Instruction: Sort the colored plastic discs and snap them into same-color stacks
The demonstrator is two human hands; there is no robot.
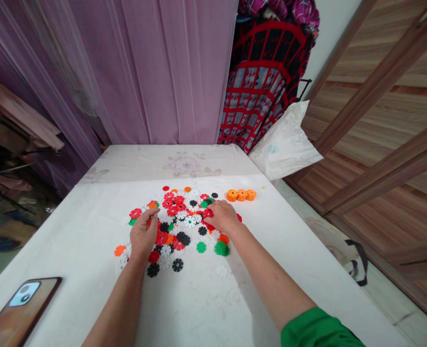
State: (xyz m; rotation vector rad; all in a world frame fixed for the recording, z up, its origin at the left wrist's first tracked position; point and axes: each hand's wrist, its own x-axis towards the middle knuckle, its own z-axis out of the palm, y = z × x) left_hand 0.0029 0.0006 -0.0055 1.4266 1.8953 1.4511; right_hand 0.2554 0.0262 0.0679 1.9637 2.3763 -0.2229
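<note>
Loose notched plastic discs in red, white, black, green and orange lie spread over the white-covered table, with a red cluster near the middle. My left hand is at the left side of the spread, its fingers bent over an orange piece; its grip is unclear. On the right side, my right hand reaches over red and green discs, fingertips at a red disc; whether it grips one is hidden. Three orange stacks stand in a row beyond my right hand. A green stack sits nearer me.
A phone lies at the table's near left corner. White plastic bag hangs by the far right edge. Behind the table is a purple curtain; wooden doors stand to the right.
</note>
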